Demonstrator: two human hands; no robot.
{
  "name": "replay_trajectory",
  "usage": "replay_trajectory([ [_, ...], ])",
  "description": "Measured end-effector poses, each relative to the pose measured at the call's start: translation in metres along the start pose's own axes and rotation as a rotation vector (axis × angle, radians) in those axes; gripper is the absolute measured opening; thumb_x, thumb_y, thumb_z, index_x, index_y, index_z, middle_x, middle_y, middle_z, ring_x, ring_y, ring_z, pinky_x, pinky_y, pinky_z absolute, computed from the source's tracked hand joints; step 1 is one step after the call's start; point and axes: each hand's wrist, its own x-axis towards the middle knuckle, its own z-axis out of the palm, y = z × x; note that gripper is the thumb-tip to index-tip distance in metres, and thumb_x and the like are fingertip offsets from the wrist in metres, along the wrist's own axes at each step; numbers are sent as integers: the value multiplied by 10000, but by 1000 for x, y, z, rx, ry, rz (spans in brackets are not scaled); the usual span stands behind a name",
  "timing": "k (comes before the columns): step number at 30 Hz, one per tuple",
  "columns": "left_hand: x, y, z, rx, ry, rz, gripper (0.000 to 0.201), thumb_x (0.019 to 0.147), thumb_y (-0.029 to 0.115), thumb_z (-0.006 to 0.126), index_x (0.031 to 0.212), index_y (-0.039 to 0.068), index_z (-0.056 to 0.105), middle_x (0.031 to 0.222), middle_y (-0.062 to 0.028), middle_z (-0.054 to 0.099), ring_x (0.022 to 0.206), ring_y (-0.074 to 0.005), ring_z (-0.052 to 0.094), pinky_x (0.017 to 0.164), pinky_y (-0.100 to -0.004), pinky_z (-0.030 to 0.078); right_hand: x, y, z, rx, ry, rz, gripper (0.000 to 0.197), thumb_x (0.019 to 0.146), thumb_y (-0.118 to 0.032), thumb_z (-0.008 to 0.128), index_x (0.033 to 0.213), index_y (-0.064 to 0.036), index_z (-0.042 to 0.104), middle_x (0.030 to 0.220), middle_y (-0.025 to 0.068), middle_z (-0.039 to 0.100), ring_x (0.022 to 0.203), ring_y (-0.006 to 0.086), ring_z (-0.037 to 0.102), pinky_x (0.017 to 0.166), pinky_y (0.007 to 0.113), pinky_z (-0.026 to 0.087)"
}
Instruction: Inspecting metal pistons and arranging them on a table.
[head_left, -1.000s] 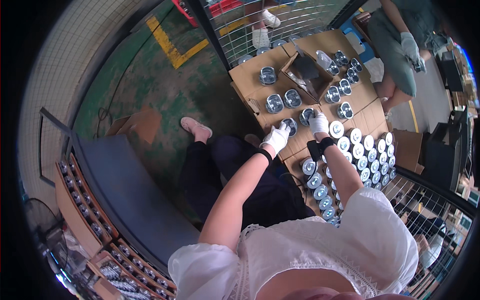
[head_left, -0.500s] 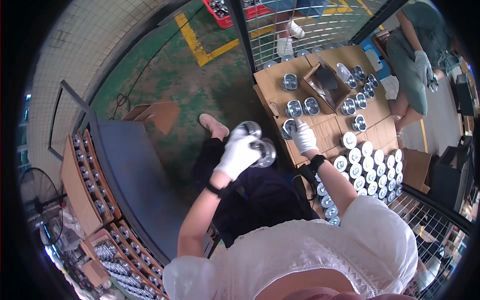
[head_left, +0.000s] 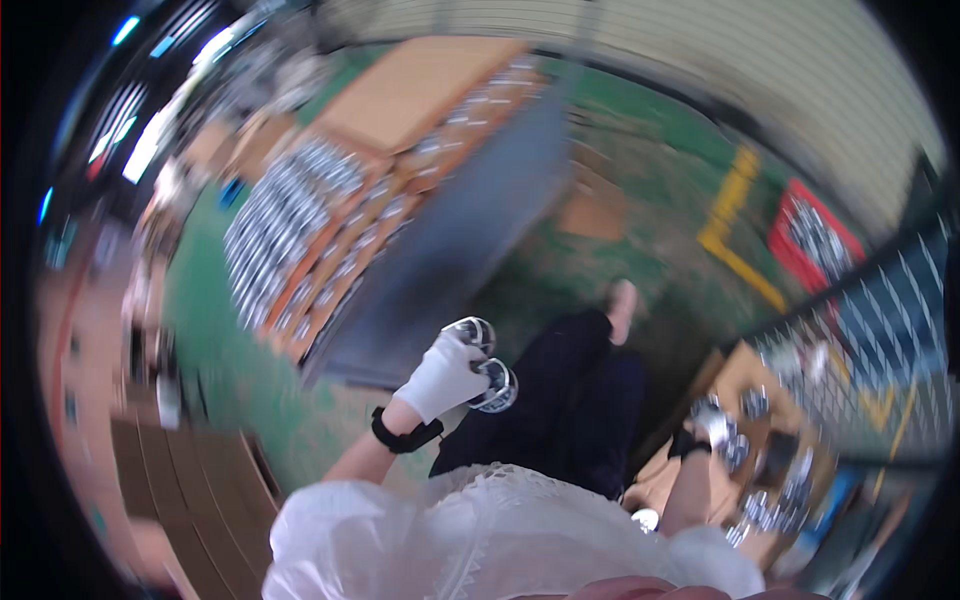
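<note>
Left hand [head_left: 438, 380] gripping two pistons [head_left: 499, 390]; right hand [head_left: 717, 429], grip unclear; grey panel [head_left: 455, 235], red crate [head_left: 783, 243] beyond.

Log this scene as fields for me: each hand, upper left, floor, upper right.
Left hand: white-gloved, holding two metal pistons
Right hand: near other pistons on cardboard; grip too blurred to tell
Upper left: rows of metal parts beside a blue-grey panel
Floor: green, with a yellow line
Upper right: red crate holding shiny pieces

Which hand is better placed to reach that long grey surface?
Probably the left hand: holding two metal pistons, it's nearer the grey surface. The right hand is by the brown cardboard.
</note>
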Motion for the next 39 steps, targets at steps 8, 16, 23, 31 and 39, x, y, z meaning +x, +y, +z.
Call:
replay_trajectory([
  [8, -112, -37, -38, -139, 15, -371, 234, 709, 128, 701, 895, 17, 788, 861, -179, 693, 900, -348, 688, 821, -397, 565, 9, -6, -16, 404, -123, 170, 325, 949, -390, 604, 1041, -103, 723, 983, 105, 686, 947, 256, 687, 803, 380, 568],
  [16, -86, -87, -60, -180, 54, -405, 207, 723, 148, 699, 864, 30, 794, 863, -232, 699, 949, -382, 676, 831, -430, 564, -62, -88, -160, 921, 232, -50, 193, 952, -100, 657, 1087, -2, 560, 910, 126, 600, 853, 268, 624, 823, 356, 526],
  [23, 31, -156, -58, -89, -91, -350, 247, 702, 164, 703, 892, 29, 787, 955, -280, 650, 933, -434, 641, 832, -472, 539, -36, -226, -298, 689, 134, -541, 265, 909, -40, 613, 1163, 14, 661, 1311, 215, 567, 1210, 375, 575, 1059, 435, 464],
  [31, 76, -123, -204, -376, -139, -452, 276, 760, 208, 717, 971, 37, 767, 1033, -286, 654, 961, -433, 661, 864, -463, 553, -76, -305, -511, 539, -152, -629, 280, 912, -128, 631, 1163, -14, 679, 1399, 264, 523, 1277, 432, 551, 1078, 470, 460],
  [39, 91, -111, -363, -306, 35, -534, 249, 792, 212, 668, 902, -9, 700, 911, -271, 657, 871, -438, 669, 766, -498, 549, -88, -339, -643, 583, -107, -754, 279, 867, -158, 703, 1129, -65, 715, 1344, 236, 590, 1225, 411, 602, 1009, 461, 521],
])
